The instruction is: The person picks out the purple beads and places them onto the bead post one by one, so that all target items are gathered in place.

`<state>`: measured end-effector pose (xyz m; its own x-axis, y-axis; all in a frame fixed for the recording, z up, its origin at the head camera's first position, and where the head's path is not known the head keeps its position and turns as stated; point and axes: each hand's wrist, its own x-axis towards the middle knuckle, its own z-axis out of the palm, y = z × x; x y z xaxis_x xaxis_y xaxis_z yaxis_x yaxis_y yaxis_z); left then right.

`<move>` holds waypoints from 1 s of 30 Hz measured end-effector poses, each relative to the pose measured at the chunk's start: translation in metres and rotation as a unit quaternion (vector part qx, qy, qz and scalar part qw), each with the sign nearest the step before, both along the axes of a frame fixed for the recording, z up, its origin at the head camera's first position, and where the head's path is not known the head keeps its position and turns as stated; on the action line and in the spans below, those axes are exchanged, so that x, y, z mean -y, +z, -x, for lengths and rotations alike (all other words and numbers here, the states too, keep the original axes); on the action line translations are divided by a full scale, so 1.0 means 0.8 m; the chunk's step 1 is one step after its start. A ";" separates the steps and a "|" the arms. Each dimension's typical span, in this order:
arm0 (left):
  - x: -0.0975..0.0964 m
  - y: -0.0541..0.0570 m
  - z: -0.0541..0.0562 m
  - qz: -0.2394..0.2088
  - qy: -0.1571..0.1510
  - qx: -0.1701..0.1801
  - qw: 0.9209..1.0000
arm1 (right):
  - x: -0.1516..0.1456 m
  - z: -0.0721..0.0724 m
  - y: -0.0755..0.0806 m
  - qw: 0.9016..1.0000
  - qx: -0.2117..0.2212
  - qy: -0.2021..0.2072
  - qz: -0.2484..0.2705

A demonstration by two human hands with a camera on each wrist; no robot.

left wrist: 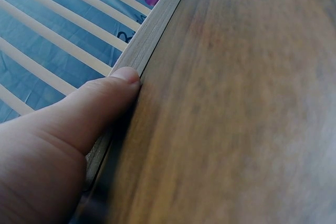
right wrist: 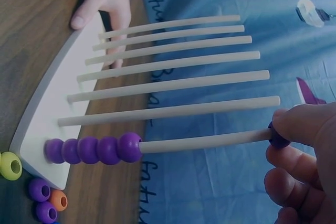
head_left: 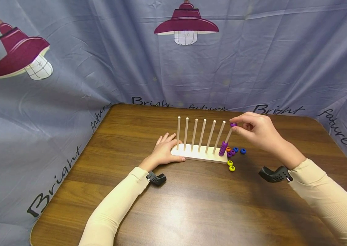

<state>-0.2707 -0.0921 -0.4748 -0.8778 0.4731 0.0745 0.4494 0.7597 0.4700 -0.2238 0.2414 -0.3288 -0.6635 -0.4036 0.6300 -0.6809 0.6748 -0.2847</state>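
Note:
A pale wooden peg stand with a row of upright pegs sits on the table. My left hand holds its left end, thumb along the front edge and fingers spread at the far side. In the left wrist view the thumb presses the base's side. Several purple beads are stacked at the bottom of the rightmost peg. My right hand pinches another purple bead between thumb and fingers, right at that peg's tip. Whether the tip is inside its hole is hidden by the fingers.
Loose beads lie by the stand's right end: yellow beads in front, purple beads, an orange bead and blue beads further back. A printed curtain hangs behind the brown wooden table.

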 end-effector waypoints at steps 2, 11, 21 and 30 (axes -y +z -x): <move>0.000 0.000 0.000 -0.001 0.000 0.001 1.000 | -0.001 0.000 -0.001 1.000 0.000 -0.001 0.000; -0.002 0.001 0.000 0.000 -0.002 0.001 1.000 | -0.002 -0.001 -0.001 1.000 0.000 -0.002 -0.001; -0.002 0.001 0.000 -0.001 -0.002 0.003 1.000 | -0.003 -0.002 -0.003 1.000 0.007 0.000 0.008; 0.000 0.003 -0.001 -0.009 0.001 0.006 1.000 | -0.004 -0.002 -0.007 1.000 0.024 -0.004 0.009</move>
<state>-0.2697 -0.0921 -0.4727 -0.8798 0.4700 0.0717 0.4418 0.7525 0.4884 -0.2222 0.2446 -0.3341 -0.6967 -0.3871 0.6039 -0.6602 0.6753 -0.3288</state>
